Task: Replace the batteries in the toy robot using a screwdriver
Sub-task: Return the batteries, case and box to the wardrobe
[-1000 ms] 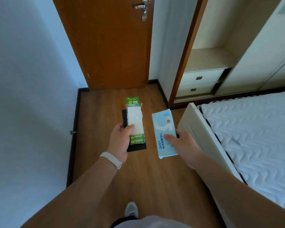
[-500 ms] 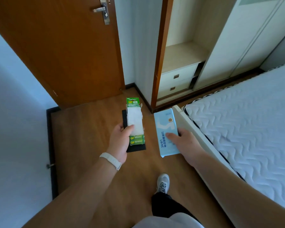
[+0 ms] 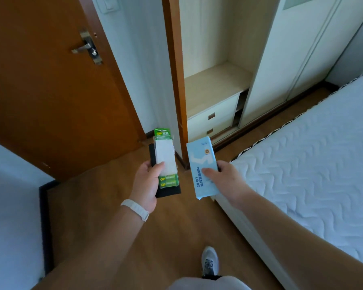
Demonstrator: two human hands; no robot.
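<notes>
My left hand (image 3: 148, 183) grips a green and white battery pack (image 3: 166, 159) stacked on a flat black item (image 3: 169, 191), with the thumb pressed across the pack's front. Two green batteries show near the pack's lower end. My right hand (image 3: 222, 178) holds a light blue box (image 3: 201, 164) printed with "24" and other text, thumb on its face. Both things are held out at waist height above the wooden floor. No toy robot is in view.
A brown door (image 3: 50, 91) with a metal handle stands at the left. An open wardrobe (image 3: 216, 84) with a shelf and two drawers is ahead. A bed with a white quilted mattress (image 3: 312, 160) fills the right. My shoe (image 3: 209, 261) is on the wooden floor.
The view has swung right and forward: the door has slid left, the wardrobe and bed have grown nearer. Both hands keep the same hold on their items.
</notes>
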